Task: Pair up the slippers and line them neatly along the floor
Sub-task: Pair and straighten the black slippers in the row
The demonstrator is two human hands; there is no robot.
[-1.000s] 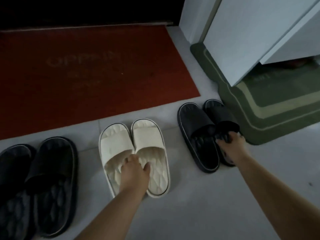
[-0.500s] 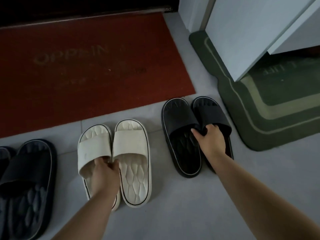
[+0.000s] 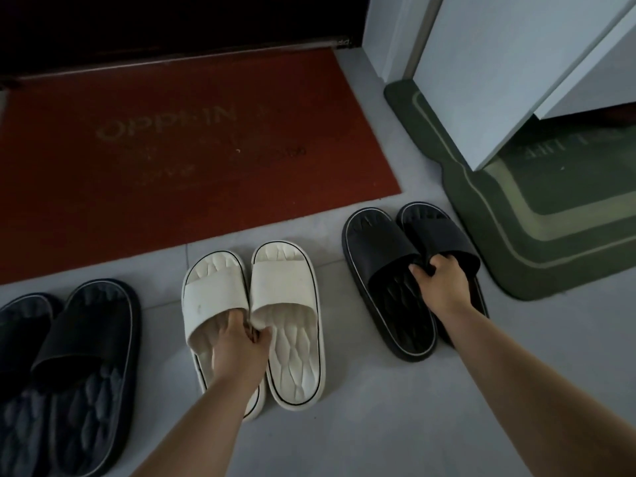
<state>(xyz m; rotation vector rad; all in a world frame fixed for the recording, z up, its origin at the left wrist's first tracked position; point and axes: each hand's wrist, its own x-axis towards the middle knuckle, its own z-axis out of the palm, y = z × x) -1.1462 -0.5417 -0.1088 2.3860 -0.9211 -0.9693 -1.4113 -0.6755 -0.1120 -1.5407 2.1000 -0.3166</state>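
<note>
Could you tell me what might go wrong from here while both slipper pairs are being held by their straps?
1. The right hand pinches the black pair close beside the green mat; sliding right could snag its edge.
2. The left hand pinches the white pair by the straps, so one slipper might slip and skew.

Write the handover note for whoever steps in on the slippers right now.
Left hand: pinching the straps of the white pair together.
Right hand: gripping the straps of the black pair beside the green mat.
Dark pair lies at far left, unheld.
Done: all three pairs matched, roughly in a row below the red mat.
Left: straighten the angled pairs, even the toes, let go.
</note>
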